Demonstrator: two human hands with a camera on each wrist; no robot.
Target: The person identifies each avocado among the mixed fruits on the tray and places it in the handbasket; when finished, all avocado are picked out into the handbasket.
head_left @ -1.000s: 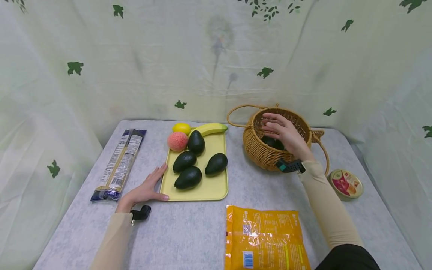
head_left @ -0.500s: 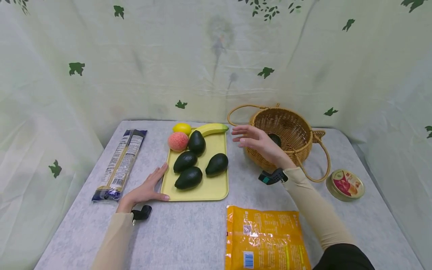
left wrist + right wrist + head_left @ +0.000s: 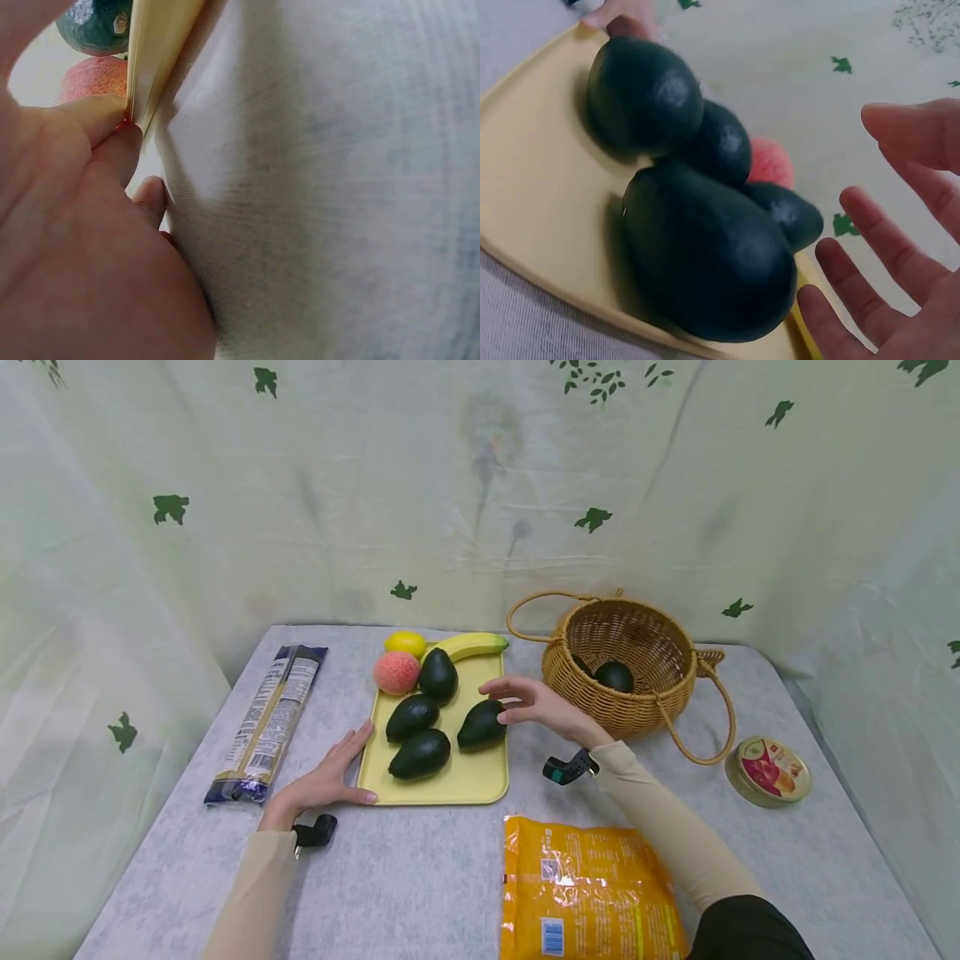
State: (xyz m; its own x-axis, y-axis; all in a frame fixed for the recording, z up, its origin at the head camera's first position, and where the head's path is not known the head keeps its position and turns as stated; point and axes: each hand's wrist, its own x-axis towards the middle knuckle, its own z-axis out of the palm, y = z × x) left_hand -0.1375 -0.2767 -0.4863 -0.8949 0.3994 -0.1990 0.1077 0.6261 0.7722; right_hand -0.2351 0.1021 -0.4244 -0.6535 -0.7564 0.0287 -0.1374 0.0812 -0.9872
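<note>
Several dark green avocados lie on a yellow tray, the rightmost avocado near its right edge. My right hand hovers at that avocado with fingers spread and nothing held; the right wrist view shows a gap between the fingers and the avocado. My left hand rests against the tray's left edge, fingers extended, thumb at the front corner. A pink round fruit, a lemon and a banana sit at the tray's back.
A wicker basket with dark avocados inside stands behind my right hand. An orange packet lies in front, partly under my right forearm. A round tin is at the right, a long blue-and-gold packet at the left.
My right hand has come out from over the basket and moved left and forward to the rightmost avocado on the tray. The left hand has stayed at the tray's edge.
</note>
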